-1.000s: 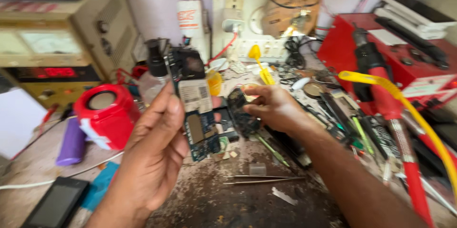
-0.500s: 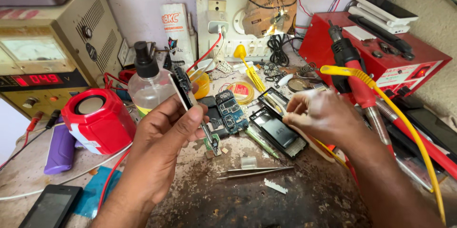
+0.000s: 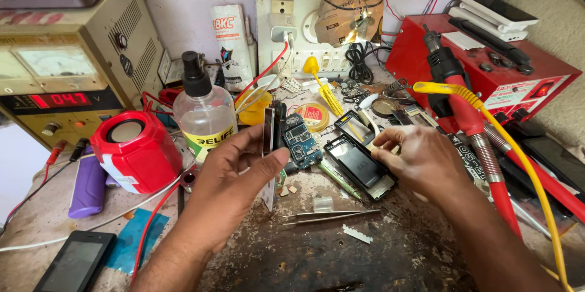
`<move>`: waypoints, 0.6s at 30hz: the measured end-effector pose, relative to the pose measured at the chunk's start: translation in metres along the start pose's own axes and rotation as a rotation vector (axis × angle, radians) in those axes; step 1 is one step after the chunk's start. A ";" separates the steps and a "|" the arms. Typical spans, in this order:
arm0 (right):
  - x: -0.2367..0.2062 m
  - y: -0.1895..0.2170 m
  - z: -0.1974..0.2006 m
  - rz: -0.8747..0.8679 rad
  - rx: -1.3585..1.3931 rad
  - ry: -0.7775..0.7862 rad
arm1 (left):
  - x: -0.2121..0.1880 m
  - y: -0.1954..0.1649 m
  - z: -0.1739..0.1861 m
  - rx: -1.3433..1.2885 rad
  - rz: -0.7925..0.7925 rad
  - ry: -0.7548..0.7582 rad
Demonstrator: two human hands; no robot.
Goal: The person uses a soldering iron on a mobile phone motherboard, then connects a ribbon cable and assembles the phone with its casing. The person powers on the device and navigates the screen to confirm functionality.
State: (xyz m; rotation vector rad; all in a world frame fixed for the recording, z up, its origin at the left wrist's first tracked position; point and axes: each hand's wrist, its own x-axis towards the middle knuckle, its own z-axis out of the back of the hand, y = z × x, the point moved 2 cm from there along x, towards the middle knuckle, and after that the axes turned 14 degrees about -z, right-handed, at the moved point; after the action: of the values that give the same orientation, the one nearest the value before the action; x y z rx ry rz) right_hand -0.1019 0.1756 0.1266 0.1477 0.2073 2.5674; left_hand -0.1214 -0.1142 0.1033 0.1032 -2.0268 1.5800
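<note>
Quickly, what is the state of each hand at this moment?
Left hand: closed on a thin phone part, held edge-on.
Right hand: fingers curled, touching the black phone frame; grip cannot be told.
</note>
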 end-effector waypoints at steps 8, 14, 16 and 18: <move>0.024 -0.015 0.002 -0.028 -0.027 -0.003 | -0.002 -0.011 -0.008 0.354 -0.111 -0.061; 0.012 -0.007 0.001 -0.021 0.075 0.064 | -0.005 -0.019 -0.008 0.343 -0.152 -0.062; 0.004 0.000 0.005 -0.069 0.073 0.008 | -0.008 -0.019 -0.009 0.255 -0.220 -0.067; -0.008 0.014 0.005 0.052 0.079 -0.086 | -0.008 -0.020 -0.008 0.144 -0.262 -0.074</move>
State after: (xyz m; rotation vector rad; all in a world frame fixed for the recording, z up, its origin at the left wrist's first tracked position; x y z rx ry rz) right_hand -0.1014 0.1605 0.1335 0.2955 0.2754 2.5989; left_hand -0.1038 -0.1155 0.1179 0.4687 -1.8637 1.5715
